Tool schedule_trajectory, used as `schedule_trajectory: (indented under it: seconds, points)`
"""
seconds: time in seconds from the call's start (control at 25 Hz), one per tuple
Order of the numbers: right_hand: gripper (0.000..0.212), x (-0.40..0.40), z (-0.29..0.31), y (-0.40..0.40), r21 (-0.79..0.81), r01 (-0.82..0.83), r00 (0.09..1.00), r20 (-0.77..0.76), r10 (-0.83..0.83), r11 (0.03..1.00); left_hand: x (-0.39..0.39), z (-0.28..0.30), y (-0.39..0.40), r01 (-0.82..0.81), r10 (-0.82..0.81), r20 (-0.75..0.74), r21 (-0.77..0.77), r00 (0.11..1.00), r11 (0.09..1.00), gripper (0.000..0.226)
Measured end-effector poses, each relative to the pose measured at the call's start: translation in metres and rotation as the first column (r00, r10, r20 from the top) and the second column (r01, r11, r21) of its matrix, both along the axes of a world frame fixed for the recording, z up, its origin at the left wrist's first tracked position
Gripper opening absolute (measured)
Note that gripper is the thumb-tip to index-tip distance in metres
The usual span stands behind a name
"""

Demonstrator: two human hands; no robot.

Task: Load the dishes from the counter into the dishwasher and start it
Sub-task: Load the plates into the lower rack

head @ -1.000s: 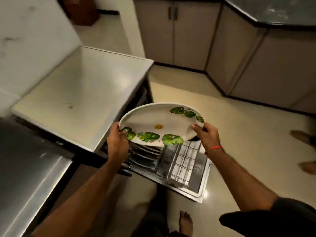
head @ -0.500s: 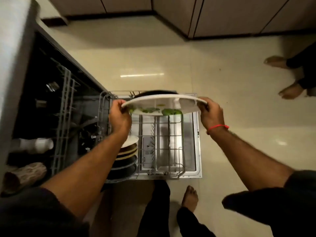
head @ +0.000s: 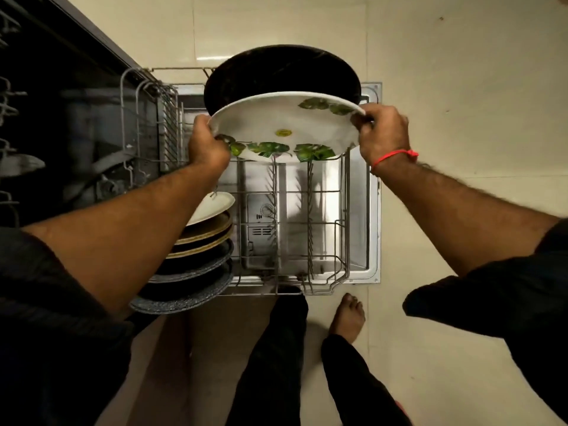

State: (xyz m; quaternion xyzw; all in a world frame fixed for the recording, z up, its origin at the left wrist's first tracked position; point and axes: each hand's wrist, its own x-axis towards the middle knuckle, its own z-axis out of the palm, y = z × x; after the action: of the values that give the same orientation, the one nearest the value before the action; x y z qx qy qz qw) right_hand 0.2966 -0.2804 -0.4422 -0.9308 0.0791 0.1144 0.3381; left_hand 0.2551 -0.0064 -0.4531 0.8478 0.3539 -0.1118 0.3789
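A large white plate with green leaf prints (head: pixel 285 124) hangs tilted over the pulled-out lower rack (head: pixel 310 229) of the open dishwasher. My left hand (head: pixel 206 146) grips its left rim and my right hand (head: pixel 381 130) grips its right rim. Just behind the plate a big black pan (head: pixel 276 72) stands in the rack's far end. Several plates (head: pixel 203 241), white, gold-rimmed and speckled grey, stand in a row at the rack's near left, partly hidden by my left forearm.
The dishwasher's dark interior (head: pixel 61 118) with the upper rack lies to the left. The open door (head: pixel 373 179) lies flat under the rack. My legs and a bare foot (head: pixel 347 318) stand on the tiled floor right at the rack's near edge.
The view has dropped closer over the rack. The plate has tipped from nearly edge-on so its face shows, and sits lower in front of the black pan. Both hands keep their grip.
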Motion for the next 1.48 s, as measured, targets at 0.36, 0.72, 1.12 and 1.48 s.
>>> schedule_trajectory:
  seconds: [0.36, 0.72, 1.12, 1.48]
  points:
    - [0.036, -0.009, 0.001, 0.017, 0.022, -0.021, 0.992, -0.123, 0.023, 1.000, -0.018, 0.006, 0.001, -0.027, -0.007, -0.194, -0.170, 0.981, 0.985, 0.095]
    - [0.053, -0.030, 0.043, 0.016, 0.086, -0.122, 0.991, -0.036, 0.125, 0.989, -0.056, 0.041, -0.035, -0.042, 0.031, -0.051, -0.220, 0.998, 0.975, 0.093]
    - [0.041, -0.162, 0.177, 0.045, 0.258, -0.493, 0.870, 0.153, 0.469, 0.831, -0.248, 0.162, -0.064, -0.078, 0.110, 0.307, -0.114, 0.945, 0.990, 0.067]
    - [0.037, -0.319, 0.377, 0.179, 0.428, -0.830, 0.537, 0.438, 0.721, 0.358, -0.456, 0.369, -0.020, -0.486, 0.257, 0.655, 0.193, 0.710, 0.852, 0.058]
